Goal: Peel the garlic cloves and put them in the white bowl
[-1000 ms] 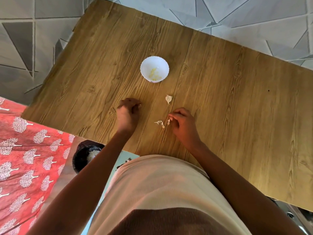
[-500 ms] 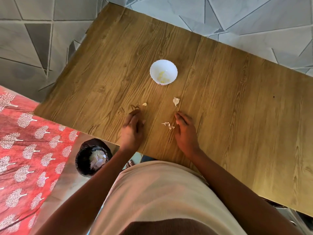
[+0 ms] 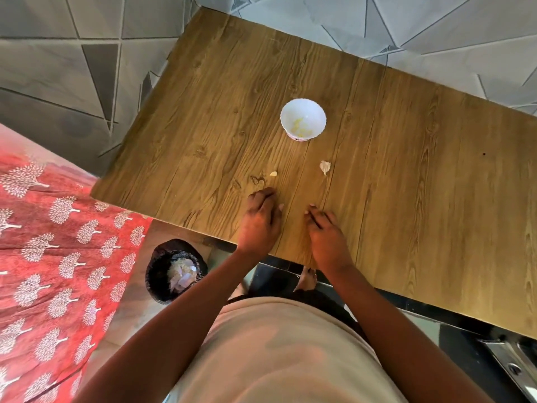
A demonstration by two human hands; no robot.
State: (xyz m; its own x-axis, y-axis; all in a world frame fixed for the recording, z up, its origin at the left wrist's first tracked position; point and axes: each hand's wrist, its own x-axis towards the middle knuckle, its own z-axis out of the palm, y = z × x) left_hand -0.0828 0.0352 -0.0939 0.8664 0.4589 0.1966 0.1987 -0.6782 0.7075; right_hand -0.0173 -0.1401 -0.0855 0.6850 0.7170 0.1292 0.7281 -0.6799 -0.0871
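The white bowl (image 3: 315, 112) stands mid-table with yellowish peeled garlic in its bottom. An unpeeled garlic clove (image 3: 325, 167) lies nearer me, right of centre, and a small pale garlic piece (image 3: 273, 173) lies left of it. My left hand (image 3: 259, 221) rests palm down on the wood just below that piece, fingers slightly bent and holding nothing. My right hand (image 3: 325, 232) lies beside it, fingertips on the table. The loose peel scraps are out of sight, apparently under those fingertips.
The wooden table (image 3: 436, 199) has its near edge just behind my wrists. A black bin (image 3: 158, 271) with garlic peels in it stands on the floor below the table's near-left edge. A red patterned cloth (image 3: 52, 242) lies to the left.
Both hands slid back toward the near edge. My left hand uncovered the small garlic piece. My right hand moved over the peel scraps, which no longer show.
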